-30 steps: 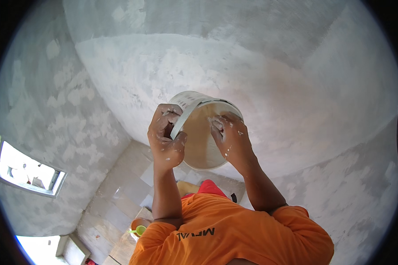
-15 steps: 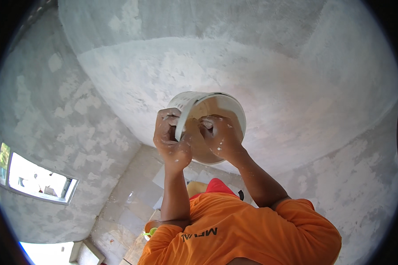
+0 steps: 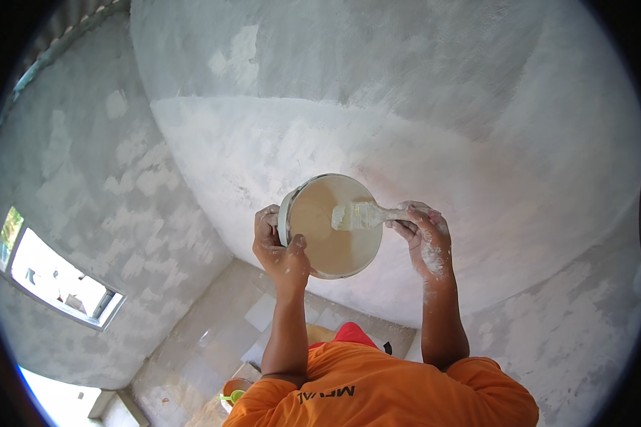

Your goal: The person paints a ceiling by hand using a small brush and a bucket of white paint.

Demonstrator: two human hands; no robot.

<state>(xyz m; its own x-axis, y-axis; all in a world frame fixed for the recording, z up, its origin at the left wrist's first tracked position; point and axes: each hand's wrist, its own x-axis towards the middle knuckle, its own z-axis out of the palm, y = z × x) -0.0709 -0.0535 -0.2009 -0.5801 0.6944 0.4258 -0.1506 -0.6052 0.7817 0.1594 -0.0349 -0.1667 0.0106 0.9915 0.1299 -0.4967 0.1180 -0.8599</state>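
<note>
My left hand (image 3: 281, 250) grips the rim of a white bucket (image 3: 285, 211) on its left side, the thumb over the edge and the fingers outside. The bucket is tipped so its round mouth faces me, and beige, paint-like stuff (image 3: 320, 249) covers the inside. In my right hand (image 3: 427, 238), white-smeared at the wrist, is the handle of a flat brush (image 3: 367, 215). Its pale, coated bristles point left, over the bucket's mouth.
A grey wall (image 3: 406, 64) with a whitish coated area (image 3: 242, 156) stands in front. At the left, a patchy wall (image 3: 85, 178) has a small window opening (image 3: 60, 277). Below lie floor tiles (image 3: 214, 334) and a container with something green (image 3: 235, 393).
My right hand has come out of the bucket and moved right, showing the brush. The bucket's mouth has turned more toward me, with my left hand still on its rim.
</note>
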